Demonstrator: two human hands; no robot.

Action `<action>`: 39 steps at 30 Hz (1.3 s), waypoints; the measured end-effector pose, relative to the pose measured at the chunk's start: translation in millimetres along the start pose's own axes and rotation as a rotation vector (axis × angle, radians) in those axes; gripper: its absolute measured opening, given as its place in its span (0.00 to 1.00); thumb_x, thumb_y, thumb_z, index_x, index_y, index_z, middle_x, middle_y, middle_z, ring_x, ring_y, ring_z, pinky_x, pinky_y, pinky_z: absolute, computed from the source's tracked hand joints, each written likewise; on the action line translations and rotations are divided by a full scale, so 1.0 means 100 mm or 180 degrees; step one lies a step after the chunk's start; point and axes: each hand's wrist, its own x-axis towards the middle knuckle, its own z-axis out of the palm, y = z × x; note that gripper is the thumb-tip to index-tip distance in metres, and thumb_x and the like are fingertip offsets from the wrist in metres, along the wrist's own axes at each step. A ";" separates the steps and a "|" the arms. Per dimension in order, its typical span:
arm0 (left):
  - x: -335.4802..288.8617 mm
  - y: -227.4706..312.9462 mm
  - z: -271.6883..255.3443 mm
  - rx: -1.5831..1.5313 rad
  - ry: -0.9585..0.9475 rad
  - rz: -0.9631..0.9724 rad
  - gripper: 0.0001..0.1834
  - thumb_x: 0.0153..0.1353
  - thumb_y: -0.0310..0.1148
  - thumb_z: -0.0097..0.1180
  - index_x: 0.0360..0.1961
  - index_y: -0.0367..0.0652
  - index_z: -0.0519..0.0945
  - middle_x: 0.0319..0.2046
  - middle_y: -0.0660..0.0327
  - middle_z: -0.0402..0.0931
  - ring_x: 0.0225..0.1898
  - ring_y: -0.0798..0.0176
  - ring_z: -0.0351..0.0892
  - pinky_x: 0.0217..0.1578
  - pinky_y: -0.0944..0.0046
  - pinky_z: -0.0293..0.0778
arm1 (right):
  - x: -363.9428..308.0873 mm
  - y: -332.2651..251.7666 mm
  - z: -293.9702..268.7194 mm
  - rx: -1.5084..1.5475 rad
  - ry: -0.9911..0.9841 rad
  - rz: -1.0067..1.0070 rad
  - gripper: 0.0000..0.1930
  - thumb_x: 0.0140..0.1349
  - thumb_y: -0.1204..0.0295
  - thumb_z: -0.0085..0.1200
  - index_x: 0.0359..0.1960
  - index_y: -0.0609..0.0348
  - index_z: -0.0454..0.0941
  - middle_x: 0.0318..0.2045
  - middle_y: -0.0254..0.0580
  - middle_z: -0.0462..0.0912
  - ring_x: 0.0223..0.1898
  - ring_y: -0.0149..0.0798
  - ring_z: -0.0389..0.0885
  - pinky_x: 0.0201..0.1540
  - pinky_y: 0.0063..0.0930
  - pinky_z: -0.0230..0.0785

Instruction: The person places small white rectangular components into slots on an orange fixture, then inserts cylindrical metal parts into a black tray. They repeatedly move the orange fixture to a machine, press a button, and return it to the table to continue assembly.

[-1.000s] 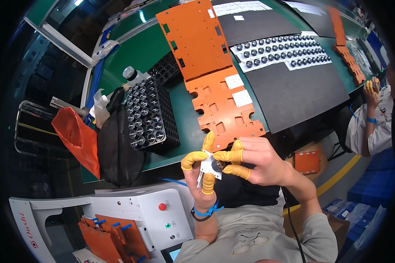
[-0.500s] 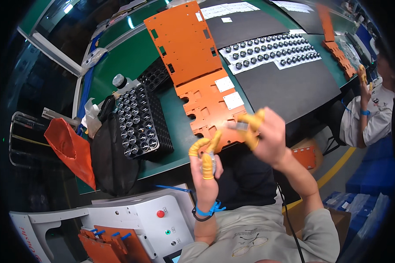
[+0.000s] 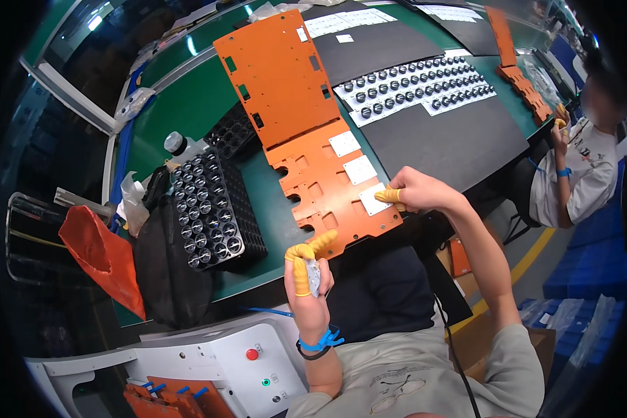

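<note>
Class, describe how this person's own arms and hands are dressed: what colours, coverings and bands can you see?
The left hand and right hand both wear wrinkled yellow rubbery finger cots on some fingers. The left wrist carries a bright blue strap with loose ends, plus a thin black band. The right wrist shows none. Short, pale grey fabric sleeves leave the forearms bare.

Green-topped workbench (image 3: 188, 104), grey floor (image 3: 515, 256) with yellow stripe (image 3: 534, 252), bright light (image 3: 95, 23) upper left.

Three square white plates (image 3: 359, 170) in row on orange panel (image 3: 333, 189); pale piece (image 3: 315, 279) in left hand (image 3: 304, 284).
</note>
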 end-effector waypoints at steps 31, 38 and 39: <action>-0.15 0.14 -0.47 -0.2128 -0.0429 -0.0160 0.16 0.67 0.42 0.49 0.52 0.47 0.72 0.43 0.59 0.68 0.31 0.64 0.62 0.27 0.66 0.61 | 0.84 -2.07 1.44 -0.2045 0.1258 -0.2238 0.16 0.51 0.59 0.68 0.26 0.61 0.84 0.23 0.50 0.83 0.30 0.51 0.84 0.34 0.44 0.74; -0.14 0.07 -0.54 -0.2179 -0.0503 -0.0171 0.24 0.70 0.50 0.49 0.57 0.45 0.71 0.44 0.57 0.72 0.31 0.64 0.67 0.25 0.68 0.64 | 0.14 -1.91 1.37 -0.0746 0.1098 -0.2585 0.14 0.53 0.65 0.67 0.34 0.61 0.78 0.23 0.39 0.79 0.24 0.37 0.77 0.27 0.31 0.68; -0.12 0.03 -0.60 -0.2168 -0.0681 -0.0198 0.25 0.70 0.53 0.48 0.57 0.46 0.72 0.43 0.57 0.73 0.31 0.64 0.68 0.25 0.68 0.64 | 0.02 -1.84 1.36 -0.0531 0.0978 -0.2566 0.13 0.53 0.66 0.68 0.34 0.60 0.79 0.22 0.37 0.78 0.23 0.34 0.75 0.26 0.28 0.66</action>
